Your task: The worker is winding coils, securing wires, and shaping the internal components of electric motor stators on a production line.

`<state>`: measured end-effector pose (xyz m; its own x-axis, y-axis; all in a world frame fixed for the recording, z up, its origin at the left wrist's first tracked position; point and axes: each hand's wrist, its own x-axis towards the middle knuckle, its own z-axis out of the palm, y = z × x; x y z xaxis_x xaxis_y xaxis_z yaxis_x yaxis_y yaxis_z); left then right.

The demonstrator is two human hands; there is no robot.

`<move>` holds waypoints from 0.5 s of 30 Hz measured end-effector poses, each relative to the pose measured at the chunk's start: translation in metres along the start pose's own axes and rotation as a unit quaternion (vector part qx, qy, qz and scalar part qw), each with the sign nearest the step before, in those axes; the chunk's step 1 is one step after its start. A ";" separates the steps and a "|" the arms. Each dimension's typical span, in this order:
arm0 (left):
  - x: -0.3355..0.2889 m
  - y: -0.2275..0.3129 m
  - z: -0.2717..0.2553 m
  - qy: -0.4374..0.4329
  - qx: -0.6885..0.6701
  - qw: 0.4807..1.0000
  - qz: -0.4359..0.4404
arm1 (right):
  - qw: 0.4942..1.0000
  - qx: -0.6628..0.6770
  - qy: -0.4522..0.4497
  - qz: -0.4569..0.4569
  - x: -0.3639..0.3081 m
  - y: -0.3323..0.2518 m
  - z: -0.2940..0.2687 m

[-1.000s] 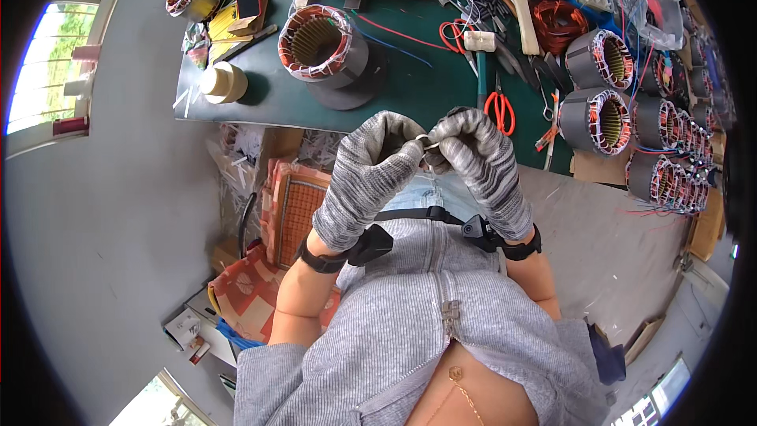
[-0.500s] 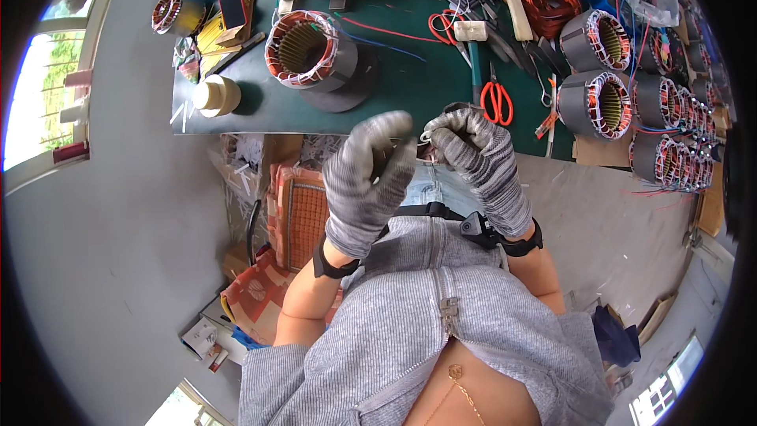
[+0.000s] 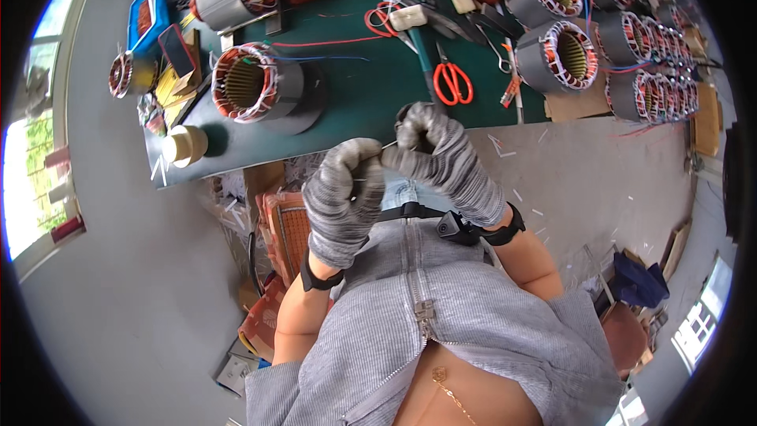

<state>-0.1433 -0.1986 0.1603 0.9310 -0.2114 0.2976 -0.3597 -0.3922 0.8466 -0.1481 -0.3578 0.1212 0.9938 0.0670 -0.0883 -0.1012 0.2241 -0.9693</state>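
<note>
Both my hands wear grey striped knit gloves and meet in front of my waist, just off the table's near edge. My left hand (image 3: 345,203) is closed, thumb and fingertips pinched together beside the right fingertips. My right hand (image 3: 451,164) is also closed in a pinch, its fingers curled. A thin pale strand (image 3: 389,144) shows between the two sets of fingertips; its ends are hidden in the gloves and its exact kind is unclear. Beyond the hands, a motor stator (image 3: 289,85) with laced copper windings lies on the green table (image 3: 355,95), blue and red wires trailing from it.
Orange-handled scissors (image 3: 453,84) and a pale-headed mallet (image 3: 408,18) lie past my right hand. More stators (image 3: 544,55) crowd the right side. At left are a cream spool (image 3: 186,146), a phone (image 3: 177,49) and a blue bin (image 3: 150,16). An orange chair (image 3: 284,221) stands below.
My left hand, spread and blurred before, has closed its fingertips and come against my right fingertips. The view has shifted, so the table's things sit further left and the table edge tilts.
</note>
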 end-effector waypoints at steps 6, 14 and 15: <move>-0.002 -0.005 -0.039 0.063 -0.106 0.971 -0.206 | 0.883 -0.433 0.145 -0.111 0.005 0.069 -0.112; 0.002 -0.016 -0.051 0.001 -0.236 0.930 -0.280 | 0.825 -0.318 0.450 0.129 0.020 0.216 -0.279; 0.004 -0.012 -0.050 0.001 -0.310 0.897 -0.314 | 0.808 -0.372 0.414 0.195 0.022 0.214 -0.282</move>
<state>-0.1319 -0.1500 0.1731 0.9386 -0.1210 -0.3232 0.3385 0.1411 0.9303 -0.1355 -0.5825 -0.1532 0.6133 -0.7512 -0.2441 -0.6644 -0.3235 -0.6737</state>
